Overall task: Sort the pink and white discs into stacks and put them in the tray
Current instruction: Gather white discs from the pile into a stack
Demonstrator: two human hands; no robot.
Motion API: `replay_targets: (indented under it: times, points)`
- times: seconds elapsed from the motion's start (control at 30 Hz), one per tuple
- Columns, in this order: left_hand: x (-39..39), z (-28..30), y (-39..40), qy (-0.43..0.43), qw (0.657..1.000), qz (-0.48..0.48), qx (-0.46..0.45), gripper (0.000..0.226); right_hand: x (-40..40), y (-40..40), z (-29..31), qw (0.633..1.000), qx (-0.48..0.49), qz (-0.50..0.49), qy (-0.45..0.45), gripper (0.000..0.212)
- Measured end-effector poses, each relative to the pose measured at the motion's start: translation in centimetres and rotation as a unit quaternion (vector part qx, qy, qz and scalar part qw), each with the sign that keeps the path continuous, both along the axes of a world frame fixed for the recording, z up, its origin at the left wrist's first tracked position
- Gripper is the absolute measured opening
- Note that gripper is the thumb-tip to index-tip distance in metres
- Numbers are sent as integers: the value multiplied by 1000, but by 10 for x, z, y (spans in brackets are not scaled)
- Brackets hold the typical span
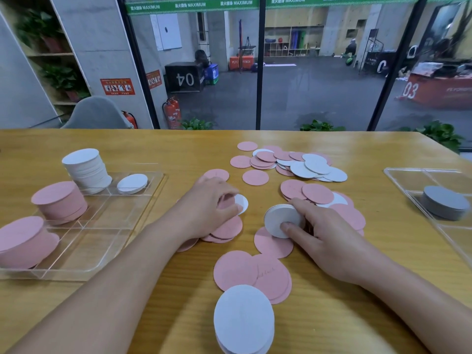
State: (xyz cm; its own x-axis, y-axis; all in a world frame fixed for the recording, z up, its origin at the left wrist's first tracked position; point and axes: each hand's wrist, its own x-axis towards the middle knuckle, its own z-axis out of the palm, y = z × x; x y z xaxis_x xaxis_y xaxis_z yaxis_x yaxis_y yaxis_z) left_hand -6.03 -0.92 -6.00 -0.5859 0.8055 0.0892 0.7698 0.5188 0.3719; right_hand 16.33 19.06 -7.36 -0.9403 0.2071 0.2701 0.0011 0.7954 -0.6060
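Note:
Pink and white discs lie scattered over the table's middle, with a mixed heap (293, 163) at the back. My left hand (208, 205) pinches a white disc (242, 202) over a small pile of pink discs (224, 229). My right hand (324, 233) grips a short stack of white discs (277, 221), thumb on its top. A clear tray (102, 241) at the left holds a tall white stack (86, 169), a lone white disc (132, 183) and two pink stacks (60, 201) (24, 241). Another white stack (244, 320) stands at the front edge.
A second clear tray (419, 180) at the right edge holds a grey stack (444, 203). Two overlapping pink discs (252, 273) lie in front of my hands. Beyond the table's far edge is a glass wall, with a grey chair (98, 113) at the back left.

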Motion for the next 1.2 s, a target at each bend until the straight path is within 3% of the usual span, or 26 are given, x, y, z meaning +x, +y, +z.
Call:
replay_targets:
  times: [0.1, 0.27, 0.4, 0.53, 0.67, 0.83, 0.93, 1.03, 1.2]
  points:
    - [4, 6, -1, -4, 999, 20, -30, 57, 0, 0, -1, 1000, 5, -2, 0, 15]
    - [6, 7, 1, -29, 999, 25, -13, 51, -1, 0, 0, 1000, 1, -2, 0, 16]
    - [6, 3, 3, -90, 990, 33, 107, 40, -1, 1, -1, 1000, -2, -2, 0, 16]
    - [11, -1, 13, -152, 948, 27, 276, 22, -1, 0, -1, 1000, -5, 1, 1, 14]
    - [20, 4, 15, -237, 910, 22, 339, 13, -1, 1, 0, 1000, -6, 3, 2, 14]
    - [21, 4, 5, -275, 898, 15, 342, 28, 0, 1, 1, 1000, -1, 7, 4, 15]
    - [20, 6, -1, -242, 917, 22, 316, 7, 1, 1, 2, 1000, -2, 5, 2, 16]
    - [22, 7, -1, -283, 909, 5, 305, 34, 1, 0, 2, 1000, -4, 1, 0, 16]
    - [30, 9, 0, -289, 909, -42, 298, 8, 1, 0, 4, 1000, -5, -6, 0, 15]
